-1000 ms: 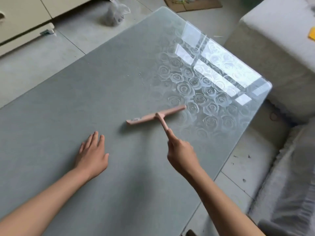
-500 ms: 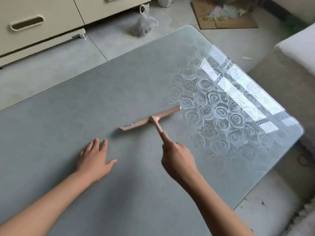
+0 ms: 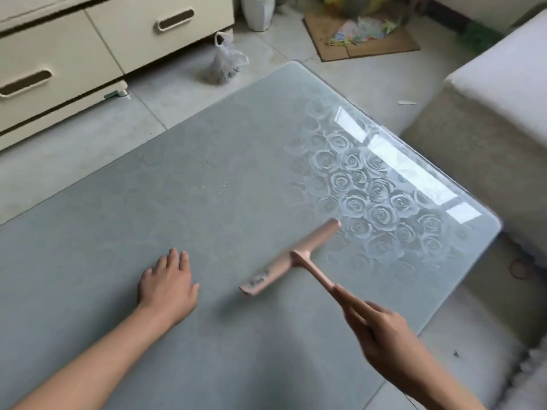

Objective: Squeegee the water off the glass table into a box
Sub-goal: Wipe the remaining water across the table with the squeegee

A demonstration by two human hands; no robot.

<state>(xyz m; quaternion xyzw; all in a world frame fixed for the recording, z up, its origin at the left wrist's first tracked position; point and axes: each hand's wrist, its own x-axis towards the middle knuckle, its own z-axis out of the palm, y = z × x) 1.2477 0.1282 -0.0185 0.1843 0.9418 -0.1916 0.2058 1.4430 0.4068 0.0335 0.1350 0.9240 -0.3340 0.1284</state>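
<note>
A frosted glass table (image 3: 207, 179) with a rose pattern fills the view. My right hand (image 3: 381, 332) grips the handle of a pink squeegee (image 3: 291, 258). Its blade runs diagonally from lower left to upper right over the table's middle, blurred by motion; whether it touches the glass I cannot tell. My left hand (image 3: 167, 287) rests flat on the table, fingers straight, a short way left of the blade. A few small water droplets (image 3: 220, 186) dot the glass beyond the blade. No box is in view.
A cream drawer cabinet (image 3: 97, 45) stands at the back left on the tiled floor. A plastic bag (image 3: 225, 63), a white pot (image 3: 257, 11) and flat cardboard (image 3: 361, 39) lie beyond the table. A pale sofa (image 3: 491, 113) flanks the right edge.
The squeegee has been pulled toward me and its blade has turned more diagonal. My view has tilted up, showing more floor and cabinet. My left hand stays flat in place.
</note>
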